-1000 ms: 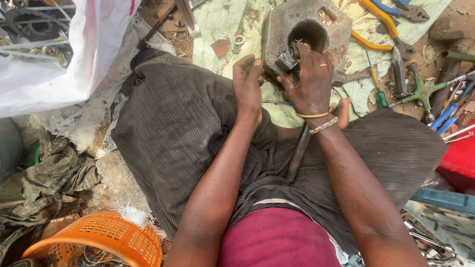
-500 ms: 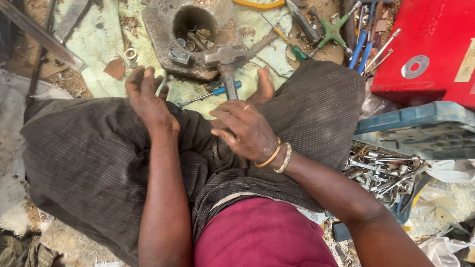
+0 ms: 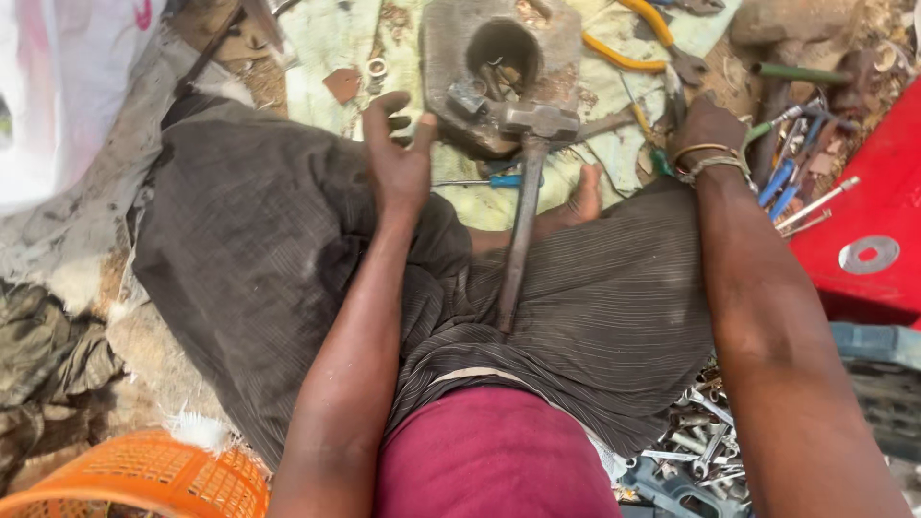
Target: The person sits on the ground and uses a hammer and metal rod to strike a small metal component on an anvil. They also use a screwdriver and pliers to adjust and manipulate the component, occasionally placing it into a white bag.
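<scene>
A dull grey metal hammer [image 3: 526, 182] with a worn, matt handle is lying across ribbed, dark grey cloth trousers [image 3: 259, 249]. A rough, pitted metal block [image 3: 451, 48] is showing rust. Glossy red plastic is shining on a toolbox [image 3: 878, 206]. An orange plastic basket [image 3: 153, 480] is looking latticed. Bare steel spanners [image 3: 705, 446] are glinting.

Orange basket [image 3: 144, 480], red case [image 3: 863, 211] and loose wrenches [image 3: 705, 446].

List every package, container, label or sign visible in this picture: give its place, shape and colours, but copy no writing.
White plastic bag: top left, soft, crumpled, with a small pink mark.
Red box: right edge, flat-sided, with a round silver washer on it.
Orange basket: bottom left, plastic mesh.
No screens or signs.
</scene>
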